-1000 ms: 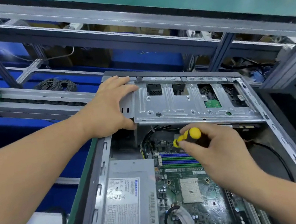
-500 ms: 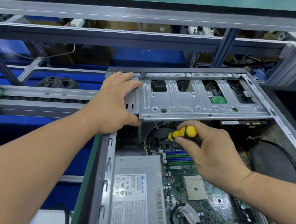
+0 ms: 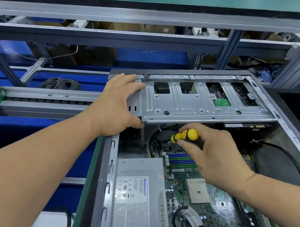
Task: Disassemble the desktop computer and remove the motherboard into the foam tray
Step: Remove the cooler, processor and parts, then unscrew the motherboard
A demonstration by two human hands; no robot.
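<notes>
While the open grey steel computer case (image 3: 293,142) lies on its side before you, its green motherboard (image 3: 204,208) sits inside at six o'clock, beside the grey power supply box (image 3: 137,202). At twelve o'clock your left hand (image 3: 117,106) grips the perforated silver drive cage (image 3: 197,100) by its left end. Your right hand (image 3: 211,154) holds a yellow-and-black screwdriver (image 3: 185,137) just beneath the cage.

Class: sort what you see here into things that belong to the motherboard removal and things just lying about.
Job: motherboard, drive cage, screwdriver, power supply, left hand, right hand.
Lying about: coiled cables, cardboard boxes.
</notes>
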